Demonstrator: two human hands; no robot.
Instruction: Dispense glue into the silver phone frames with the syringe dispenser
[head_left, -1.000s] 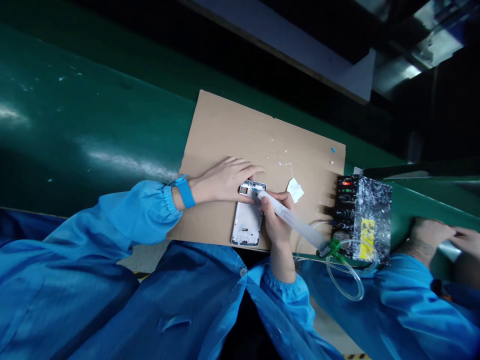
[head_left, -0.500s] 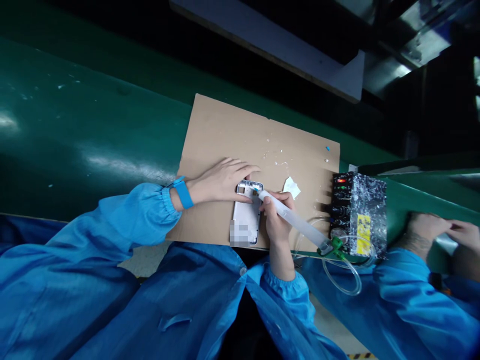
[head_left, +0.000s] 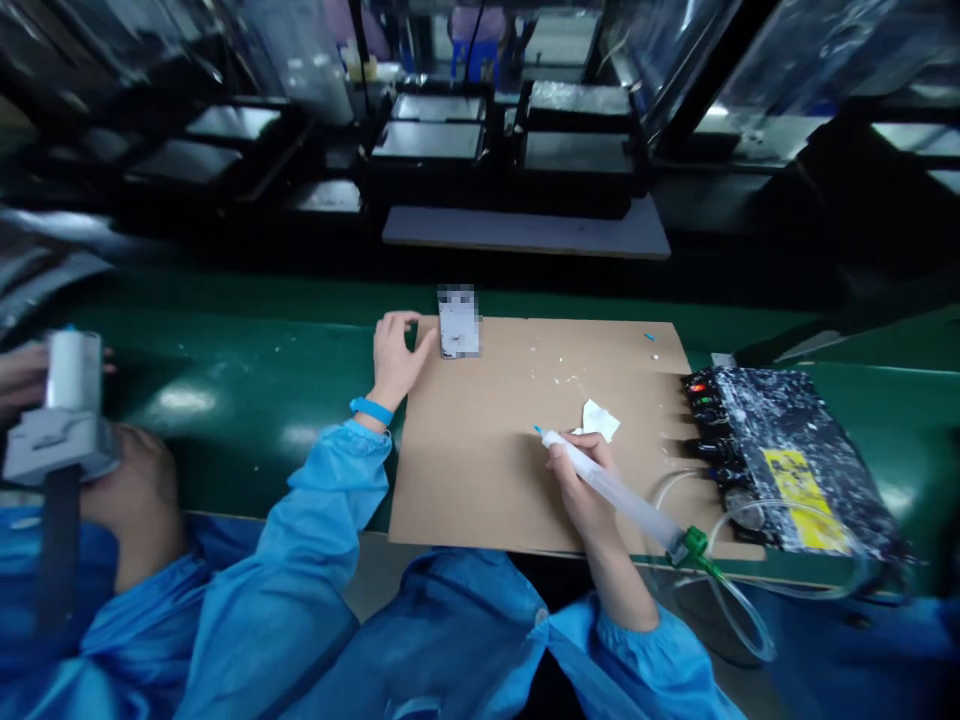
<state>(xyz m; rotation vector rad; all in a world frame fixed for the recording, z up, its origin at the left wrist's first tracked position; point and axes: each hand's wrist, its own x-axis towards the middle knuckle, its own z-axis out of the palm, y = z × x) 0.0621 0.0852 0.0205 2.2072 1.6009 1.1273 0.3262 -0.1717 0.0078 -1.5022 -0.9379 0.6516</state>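
My right hand [head_left: 586, 485] is wrapped round a translucent dispensing syringe [head_left: 622, 500] with a blue tip, held over the cardboard sheet [head_left: 472, 450]. A green cap with clear tubing [head_left: 739, 605] is fitted to its back end. At the cardboard's far left corner lies a pale phone housing [head_left: 459, 325], partly pixelated. Just left of it is my left hand [head_left: 397, 358], thumb and fingers apart, the thumb close to the housing's edge. Whether the thumb touches it, I cannot tell. Beside my right hand lies a crumpled white paper piece [head_left: 600, 420].
A black, paint-spattered controller box [head_left: 795, 450] with a yellow label stands at the right. White specks and a small blue bit [head_left: 649, 337] lie on the cardboard. A co-worker's hand [head_left: 142, 480] is at the left, near a grey-white device [head_left: 67, 420]. A shelf [head_left: 525, 232] runs behind.
The phone housing has moved from under the syringe tip to the cardboard's far left corner. My left hand went with it and is now open beside it. The view has tilted up.
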